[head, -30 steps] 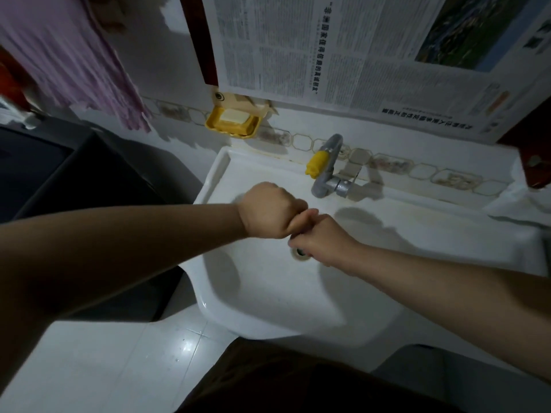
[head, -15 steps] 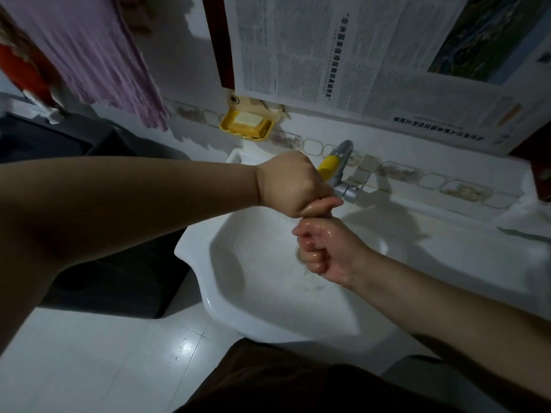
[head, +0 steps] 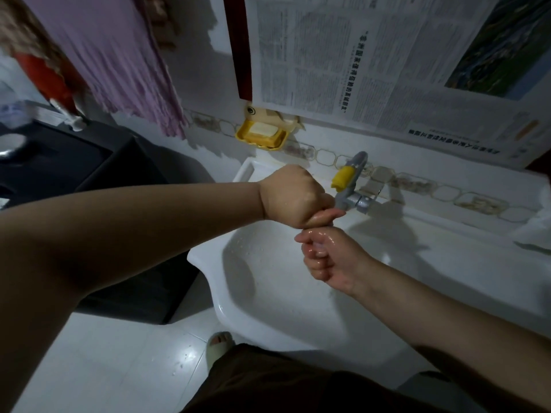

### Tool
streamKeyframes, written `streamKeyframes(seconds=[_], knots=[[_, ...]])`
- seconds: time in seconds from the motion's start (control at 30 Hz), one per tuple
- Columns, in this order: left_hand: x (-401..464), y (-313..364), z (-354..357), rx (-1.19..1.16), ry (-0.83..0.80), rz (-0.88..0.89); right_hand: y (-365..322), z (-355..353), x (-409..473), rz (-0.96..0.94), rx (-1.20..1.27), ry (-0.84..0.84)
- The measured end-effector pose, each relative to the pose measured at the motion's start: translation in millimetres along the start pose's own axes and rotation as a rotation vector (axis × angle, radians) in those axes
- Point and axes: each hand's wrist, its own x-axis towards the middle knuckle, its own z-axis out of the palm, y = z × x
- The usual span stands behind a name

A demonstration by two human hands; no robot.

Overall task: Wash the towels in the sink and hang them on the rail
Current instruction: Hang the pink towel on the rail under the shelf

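Observation:
My left hand (head: 293,198) is a closed fist over the white sink (head: 268,293), its fingertips just under the spout of the grey tap (head: 351,198), which has a yellow handle. My right hand (head: 328,254) is below it over the basin, wet, fingers curled shut, with nothing visible inside. No towel lies in the sink. A purple towel (head: 113,55) hangs at the upper left against the wall; its rail is out of view. A red cloth (head: 50,76) hangs beside it.
A yellow soap dish (head: 262,135) with a bar of soap is fixed to the wall left of the tap. Newspaper (head: 372,61) covers the wall above. A dark cabinet (head: 74,162) stands left of the sink. My sandalled foot (head: 219,345) is on the white floor.
My hands have come apart. The left fist has risen to the tap spout, while the right has stayed low over the basin. The view has shifted left and up.

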Motion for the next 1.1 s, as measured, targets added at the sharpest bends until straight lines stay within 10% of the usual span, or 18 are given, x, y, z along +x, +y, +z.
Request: streamKeyframes(seconds=[0.13, 0.27, 0.43, 0.7, 0.97, 1.1], knots=[[-9.9, -2.4, -5.3, -0.195, -0.446, -0.593, -5.7, -0.8, 19.2, -0.144, -0.437, 0.137], [-40.5, -21.1, -6.7, -0.925, -0.409, -1.181, -17.2, 4.9, 47.4, -0.341, -0.632, 0.214], [-105.6, -60.9, -37.7, -1.543, -0.319, -1.188, -37.7, 39.8, 81.5, -0.444, -0.791, 0.312], [-218.1, -137.9, -88.5, -1.029, -0.023, -1.242, -61.1, 174.1, 153.7, -0.514, -0.589, 0.296], [-307.8, -223.2, -142.7, -1.336, 0.481, -1.367, -83.3, 298.8, 197.4, -0.580, -0.483, 0.279], [-345.5, -254.3, -162.7, -1.025, 0.202, -1.386, -103.6, 325.8, 196.1, -0.713, -0.361, 0.544]])
